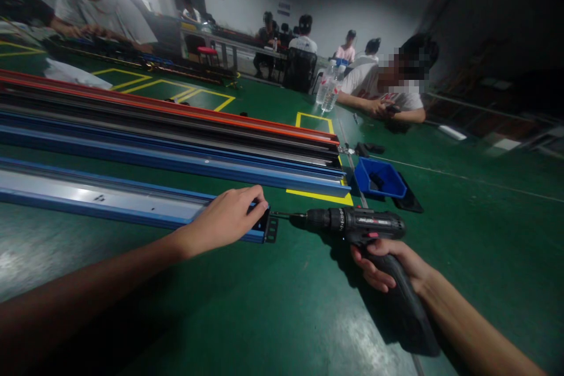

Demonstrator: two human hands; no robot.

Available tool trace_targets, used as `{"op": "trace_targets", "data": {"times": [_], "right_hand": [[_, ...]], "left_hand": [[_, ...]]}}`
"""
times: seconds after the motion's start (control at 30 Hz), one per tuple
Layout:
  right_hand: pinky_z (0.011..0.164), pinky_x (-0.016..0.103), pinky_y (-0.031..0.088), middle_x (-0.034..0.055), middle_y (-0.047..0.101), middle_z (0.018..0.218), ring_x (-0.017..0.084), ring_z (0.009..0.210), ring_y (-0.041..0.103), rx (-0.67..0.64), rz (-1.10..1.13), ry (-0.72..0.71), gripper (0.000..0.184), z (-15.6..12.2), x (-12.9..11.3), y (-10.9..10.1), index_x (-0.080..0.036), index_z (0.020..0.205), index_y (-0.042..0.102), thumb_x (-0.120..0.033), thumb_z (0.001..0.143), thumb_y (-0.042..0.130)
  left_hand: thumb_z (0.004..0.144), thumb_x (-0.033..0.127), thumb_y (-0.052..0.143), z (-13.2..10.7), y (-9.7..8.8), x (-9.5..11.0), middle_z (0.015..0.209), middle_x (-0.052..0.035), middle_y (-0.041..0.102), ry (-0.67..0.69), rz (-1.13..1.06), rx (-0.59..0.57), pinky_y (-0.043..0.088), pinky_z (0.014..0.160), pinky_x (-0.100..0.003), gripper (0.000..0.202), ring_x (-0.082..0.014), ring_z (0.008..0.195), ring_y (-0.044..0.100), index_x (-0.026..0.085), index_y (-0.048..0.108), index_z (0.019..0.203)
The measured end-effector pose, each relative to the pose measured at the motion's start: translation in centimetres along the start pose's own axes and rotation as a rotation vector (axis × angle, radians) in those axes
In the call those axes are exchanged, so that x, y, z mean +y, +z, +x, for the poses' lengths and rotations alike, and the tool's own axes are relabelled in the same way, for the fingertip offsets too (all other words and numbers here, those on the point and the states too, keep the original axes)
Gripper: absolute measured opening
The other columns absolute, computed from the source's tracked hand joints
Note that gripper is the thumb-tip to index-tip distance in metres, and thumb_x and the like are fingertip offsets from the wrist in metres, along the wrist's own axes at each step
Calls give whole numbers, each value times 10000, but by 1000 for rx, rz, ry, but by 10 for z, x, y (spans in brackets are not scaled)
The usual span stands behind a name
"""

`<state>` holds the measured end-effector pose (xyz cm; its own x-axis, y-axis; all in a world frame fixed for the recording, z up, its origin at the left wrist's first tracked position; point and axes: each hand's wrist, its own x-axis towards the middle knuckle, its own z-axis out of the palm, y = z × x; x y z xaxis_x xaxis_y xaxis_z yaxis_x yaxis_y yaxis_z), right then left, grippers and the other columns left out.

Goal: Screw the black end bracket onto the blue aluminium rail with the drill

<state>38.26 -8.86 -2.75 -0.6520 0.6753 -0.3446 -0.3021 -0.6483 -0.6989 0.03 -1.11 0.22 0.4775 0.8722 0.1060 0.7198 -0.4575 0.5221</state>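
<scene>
My right hand [388,267] is wrapped round the grip of a black cordless drill [365,224], which lies nearly level and points left. Its long thin bit [286,214] reaches to a black end plate [271,230] on the near blue metal rail [132,200]; whether the tip touches a screw is too small to tell. My left hand [227,214] is closed over the right end of that rail, thumb and fingers at the end plate. The palm hides part of the rail's end.
Several long blue, black and orange rails [198,147] lie behind the near one. A blue bin [379,177] with dark parts sits on the green table, right of them. Farther back stand water bottles [330,88]. Co-workers sit across the table, one [388,91] at the right.
</scene>
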Motion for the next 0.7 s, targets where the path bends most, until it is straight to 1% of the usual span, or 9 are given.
{"op": "trace_targets", "data": {"times": [0.17, 0.4, 0.7], "right_hand": [[479, 198, 499, 31, 637, 721, 40, 401, 455, 5, 13, -7, 244, 0, 0, 0, -51, 985, 716, -260, 908, 616], [483, 198, 506, 37, 646, 721, 44, 407, 474, 15, 35, 2, 249, 1, -1, 2, -41, 976, 729, -256, 895, 632], [488, 200, 492, 33, 637, 727, 45, 413, 468, 6, 34, 8, 252, 0, 0, 2, -43, 984, 724, -260, 897, 630]], "left_hand": [[1019, 415, 443, 0, 1, -1, 908, -39, 728, -5, 2, 7, 434, 707, -335, 260, -229, 815, 671, 230, 616, 958], [1020, 416, 437, 1, 1, 0, 881, -42, 729, -1, 5, 11, 425, 676, -327, 267, -226, 792, 672, 228, 614, 949], [1025, 430, 432, 0, 0, 0, 888, -37, 727, -7, 6, 4, 441, 700, -334, 282, -225, 812, 673, 229, 617, 954]]}}
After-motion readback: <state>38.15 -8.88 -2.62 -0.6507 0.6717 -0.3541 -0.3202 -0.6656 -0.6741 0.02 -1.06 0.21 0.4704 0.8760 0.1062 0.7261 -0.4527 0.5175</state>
